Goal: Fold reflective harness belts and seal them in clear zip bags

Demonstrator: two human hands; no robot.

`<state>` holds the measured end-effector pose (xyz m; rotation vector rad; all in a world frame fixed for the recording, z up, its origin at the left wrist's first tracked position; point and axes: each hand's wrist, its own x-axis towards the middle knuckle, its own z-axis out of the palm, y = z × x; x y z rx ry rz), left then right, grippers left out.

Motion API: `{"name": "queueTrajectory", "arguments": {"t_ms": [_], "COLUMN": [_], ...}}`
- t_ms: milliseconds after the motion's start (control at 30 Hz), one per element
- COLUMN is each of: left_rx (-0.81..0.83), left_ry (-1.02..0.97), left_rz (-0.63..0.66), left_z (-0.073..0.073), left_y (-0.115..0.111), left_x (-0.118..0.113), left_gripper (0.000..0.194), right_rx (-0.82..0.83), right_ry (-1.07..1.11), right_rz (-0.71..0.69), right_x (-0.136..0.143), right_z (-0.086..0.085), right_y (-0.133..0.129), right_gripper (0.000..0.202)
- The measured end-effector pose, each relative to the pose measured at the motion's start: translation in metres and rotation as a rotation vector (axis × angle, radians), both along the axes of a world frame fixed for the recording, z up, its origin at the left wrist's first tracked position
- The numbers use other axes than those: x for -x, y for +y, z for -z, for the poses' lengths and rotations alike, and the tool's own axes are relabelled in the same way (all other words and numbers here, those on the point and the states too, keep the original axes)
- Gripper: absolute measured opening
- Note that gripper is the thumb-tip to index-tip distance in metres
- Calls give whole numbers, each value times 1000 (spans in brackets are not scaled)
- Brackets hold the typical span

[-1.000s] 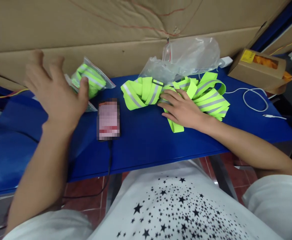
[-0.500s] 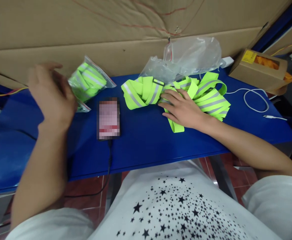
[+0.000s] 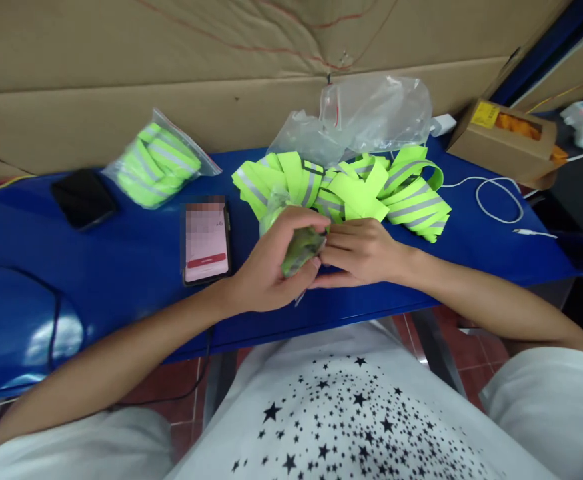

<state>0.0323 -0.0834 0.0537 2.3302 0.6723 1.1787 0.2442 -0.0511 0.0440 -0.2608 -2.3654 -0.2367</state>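
Observation:
My left hand [image 3: 271,267] is wrapped round a clear plastic bag [image 3: 301,252] with yellow-green strap inside, close to the table's front edge. My right hand [image 3: 358,253] meets it from the right, its fingers closed at the bag's edge, though the fingertips are partly hidden. Just behind both hands lie loose yellow-green reflective straps [image 3: 416,200] with grey stripes, one bundle [image 3: 291,175] showing a black buckle. Farther left rests another zip bag [image 3: 157,163] of folded reflective strap.
A phone [image 3: 206,243] with a lit screen and a dark flat object [image 3: 84,199] lie on the blue table [image 3: 136,287]. Crumpled clear plastic bags [image 3: 376,110] stand against the cardboard behind. At right are a white cable [image 3: 478,200] and a cardboard box [image 3: 504,143] with orange contents.
My left hand has come from the far left to the middle with a bag of strap. My right hand has left the loose straps and moved nearer me, to the bag.

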Motion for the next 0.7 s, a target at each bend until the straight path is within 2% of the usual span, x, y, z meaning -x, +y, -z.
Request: {"name": "queueTrajectory", "arguments": {"t_ms": [67,133,167,267,333,433,567,700], "left_rx": [-18,-146,-209,-258,-270,-270,-125,-19], "left_ry": [-50,7,61,250,355,407,351,284], "left_rz": [-143,-309,-352,-332,-294,-279,-308,-250], "left_z": [-2,-7,-9,-6,-1,5,2,-1], "left_y": [-3,-9,-13,-26,-32,-34,-34,-36], "left_x": [3,10,14,23,25,25,19,13], "left_gripper": [44,32,26,18,17,21,27,25], "right_rx": [58,156,224,438,514,465,254,177], "right_ry": [-10,-15,-9,51,90,115,122,111], "right_rz": [37,60,57,21,-11,-56,-7,5], "right_x": [1,1,1,2,3,4,3,3], "right_z": [4,7,8,8,6,2,0,-2], "right_y": [3,7,8,8,6,1,-6,-14], "right_gripper": [44,41,38,30,28,26,27,32]}}
